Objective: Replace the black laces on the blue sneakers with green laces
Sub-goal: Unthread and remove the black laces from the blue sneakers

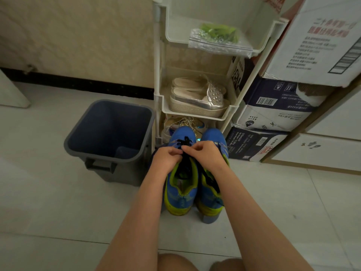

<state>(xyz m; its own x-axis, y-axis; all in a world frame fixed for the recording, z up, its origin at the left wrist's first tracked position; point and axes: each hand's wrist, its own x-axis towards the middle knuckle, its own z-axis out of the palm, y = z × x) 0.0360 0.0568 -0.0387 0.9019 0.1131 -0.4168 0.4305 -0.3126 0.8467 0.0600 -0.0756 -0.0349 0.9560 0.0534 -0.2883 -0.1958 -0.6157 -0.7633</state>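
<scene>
Down on the floor, the left hand (168, 158) and right hand (205, 155) both pinch the black lace (184, 142) of one blue sneaker (180, 192), hiding its middle. Green laces (219, 32) look blurry inside a bag (216, 45) on the rack (157, 65).

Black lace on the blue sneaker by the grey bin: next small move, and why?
Probably pull the black lace out of its upper eyelets: left hand and right hand both pinch it, it is still threaded over the blue-and-yellow sneaker, and the green laces lie bagged on the white rack.
</scene>
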